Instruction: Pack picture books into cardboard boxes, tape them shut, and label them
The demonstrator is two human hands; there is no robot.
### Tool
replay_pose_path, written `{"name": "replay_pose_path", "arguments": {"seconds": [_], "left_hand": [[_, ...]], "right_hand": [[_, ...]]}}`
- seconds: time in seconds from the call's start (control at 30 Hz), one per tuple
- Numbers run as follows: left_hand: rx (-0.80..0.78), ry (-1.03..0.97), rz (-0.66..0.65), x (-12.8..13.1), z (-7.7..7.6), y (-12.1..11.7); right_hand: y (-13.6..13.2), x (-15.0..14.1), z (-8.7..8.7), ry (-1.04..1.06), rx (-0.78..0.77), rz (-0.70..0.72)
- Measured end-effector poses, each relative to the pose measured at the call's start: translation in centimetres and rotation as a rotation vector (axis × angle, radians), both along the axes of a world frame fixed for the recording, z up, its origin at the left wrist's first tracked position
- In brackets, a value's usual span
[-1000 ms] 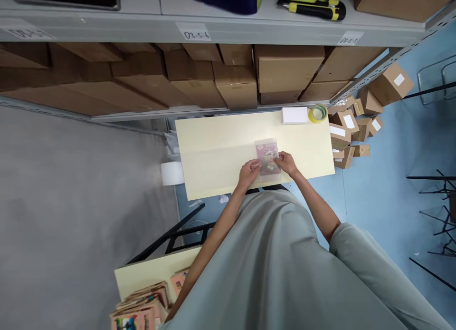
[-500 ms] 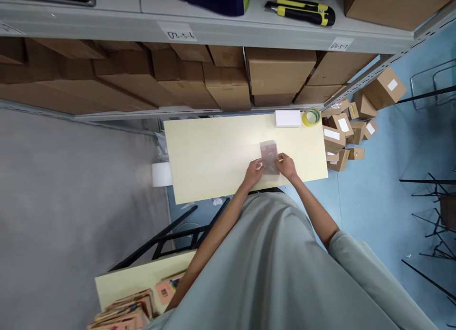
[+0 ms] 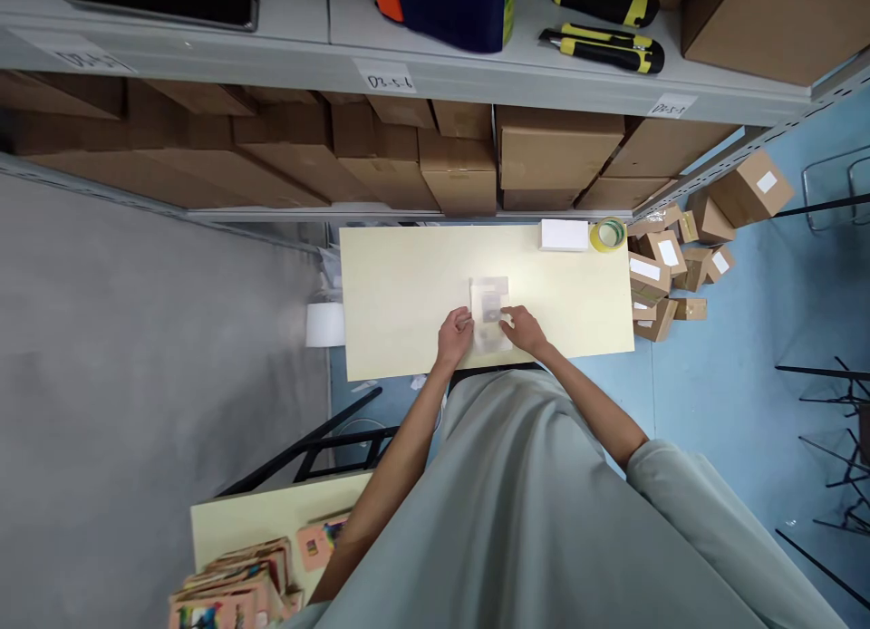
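A flat, clear plastic packet [image 3: 490, 289] with a greyish patch in its middle lies on the cream table [image 3: 401, 285], close to its front edge. At its left edge is my left hand [image 3: 455, 335], fingers curled and pinched together at the plastic. From the right, my right hand [image 3: 523, 330] reaches over the packet's edge. Its index fingertip rests on the plastic, and the thumb sits apart below. What the packet contains is too faint to name.
A white box [image 3: 564, 236] and a roll of yellow tape [image 3: 607, 235] stand at the table's back right. Shelving with cardboard boxes [image 3: 561, 149] and utility knives [image 3: 604, 49] rises behind. Small cartons [image 3: 662, 253] are piled right. Pink printed packs [image 3: 235, 584] lie on a lower-left table.
The packet has moved left and looks paler, its reddish face no longer showing. Both hands have shifted left with it. The right index finger now lies on the packet. The camera view has shifted slightly.
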State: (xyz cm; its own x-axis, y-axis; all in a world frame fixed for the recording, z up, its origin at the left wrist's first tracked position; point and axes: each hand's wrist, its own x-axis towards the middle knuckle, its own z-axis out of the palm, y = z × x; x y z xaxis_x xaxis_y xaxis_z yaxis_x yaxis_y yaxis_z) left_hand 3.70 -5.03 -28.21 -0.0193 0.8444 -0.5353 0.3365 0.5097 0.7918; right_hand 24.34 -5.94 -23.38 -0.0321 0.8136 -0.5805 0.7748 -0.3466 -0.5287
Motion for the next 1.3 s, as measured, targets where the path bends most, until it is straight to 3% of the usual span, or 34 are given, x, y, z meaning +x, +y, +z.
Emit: {"name": "replay_pose_path", "arguments": {"seconds": [0.13,0.3,0.43,0.53,0.63,0.77,1.0,1.1,1.2,1.3], "left_hand": [[0.006,0.054,-0.048,-0.1,-1.1,0.0],[0.042,0.120,-0.142,0.6,-0.8,-1.0],[0.061,0.148,-0.205,0.8,0.2,-1.4],[0.093,0.129,-0.251,0.7,2.0,-0.4],[0.163,0.094,-0.293,1.2,4.3,2.1],[0.332,0.064,-0.360,3.6,8.7,7.7],[0.781,0.080,-0.474,10.5,20.7,18.8],[0.929,0.089,-0.495,12.8,25.0,22.9],[1.008,0.119,-0.519,14.5,27.4,26.5],[1.022,0.164,-0.555,15.9,28.0,29.1]], "right_hand": [[0.3,-0.3,-0.3,-0.036,-0.063,0.029],[0.2,-0.7,0.1,-0.008,-0.077,0.048],[0.4,-0.1,1.3,0.031,-0.038,0.043],[1.2,1.1,3.2,0.041,0.035,0.021],[3.1,3.2,5.6,0.066,0.130,-0.047],[6.9,6.9,9.8,0.034,0.319,-0.126],[14.9,13.4,19.1,-0.193,0.748,-0.119],[18.7,15.4,22.5,-0.233,0.882,-0.097],[22.7,16.9,24.9,-0.252,0.960,-0.010],[26.1,17.8,25.8,-0.293,0.938,0.073]]}}
